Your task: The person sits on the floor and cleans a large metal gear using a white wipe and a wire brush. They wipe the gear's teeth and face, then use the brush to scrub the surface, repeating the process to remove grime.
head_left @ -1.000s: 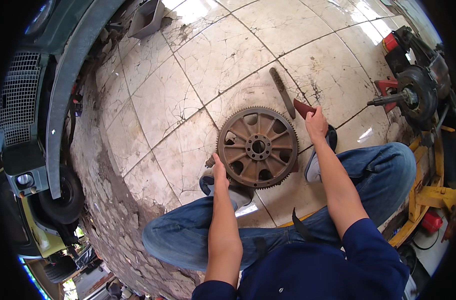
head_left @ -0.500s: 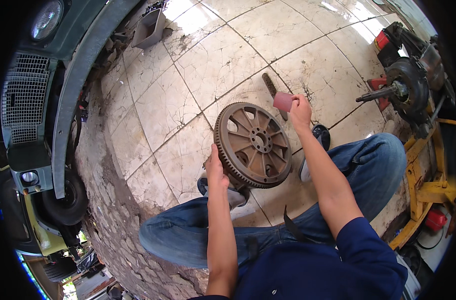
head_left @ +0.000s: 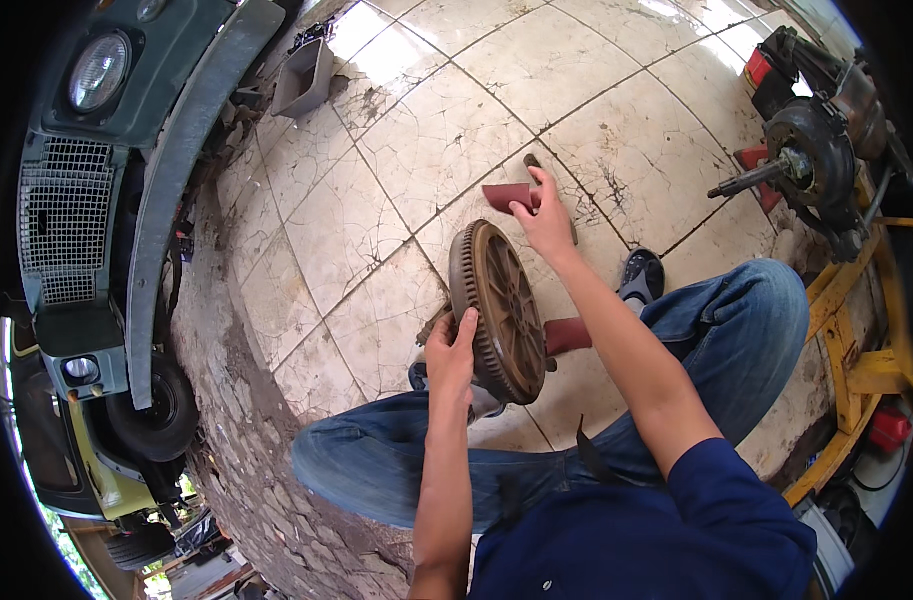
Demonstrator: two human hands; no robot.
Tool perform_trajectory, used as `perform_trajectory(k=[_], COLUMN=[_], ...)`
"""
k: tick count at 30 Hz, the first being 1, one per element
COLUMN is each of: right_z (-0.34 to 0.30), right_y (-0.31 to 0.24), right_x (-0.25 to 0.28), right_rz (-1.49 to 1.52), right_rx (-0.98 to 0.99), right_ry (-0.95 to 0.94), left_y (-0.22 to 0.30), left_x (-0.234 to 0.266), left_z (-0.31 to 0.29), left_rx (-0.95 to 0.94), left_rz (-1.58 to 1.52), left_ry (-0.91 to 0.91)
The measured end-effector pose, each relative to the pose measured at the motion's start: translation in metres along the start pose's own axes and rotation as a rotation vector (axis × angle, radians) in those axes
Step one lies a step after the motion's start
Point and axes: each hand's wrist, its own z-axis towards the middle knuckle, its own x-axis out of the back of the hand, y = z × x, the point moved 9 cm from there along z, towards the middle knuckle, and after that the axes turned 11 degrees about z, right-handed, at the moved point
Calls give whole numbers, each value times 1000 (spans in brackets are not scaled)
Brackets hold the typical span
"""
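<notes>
A rusty brown flywheel (head_left: 508, 320) with a toothed rim and spokes stands tilted in front of me, turned nearly edge-on. My left hand (head_left: 450, 355) grips its near left rim, thumb over the teeth. Above the far right edge of the wheel, my right hand (head_left: 548, 225) pinches a folded piece of dark red sandpaper (head_left: 506, 197), apart from the metal. A dark, narrow brush-like tool (head_left: 532, 160) lies on the floor behind that hand, mostly covered by it. Right of the flywheel, a flat reddish piece (head_left: 568, 335) shows partly under my forearm.
Cracked, pale tiles (head_left: 376, 200) form the floor. A green vehicle front with a grey bumper (head_left: 176, 180) stands at left, and a grey bin (head_left: 302, 78) lies far left. At right are an axle hub (head_left: 808, 160) and a yellow stand (head_left: 856, 370). My bent knees flank the wheel.
The flywheel has turned from facing up toward me to nearly edge-on. My right hand has moved left with the sandpaper, and the reddish piece by the wheel has come into sight.
</notes>
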Motion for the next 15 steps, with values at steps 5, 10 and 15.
perform_trajectory(k=[5,10,15], right_z=[-21,-60,-75], right_y=[-18,-56,-132], right_x=[-12,-2,1], right_rz=[-120,-88,-192], right_rx=[41,-109,69], right_ry=[-48,-60,-358], left_y=[10,8,22], left_x=[-9,-24,-38], left_z=[-10,-8,-16], left_rx=[-98,-245,-405], left_rz=[118,201,356], left_ry=[25,93,238])
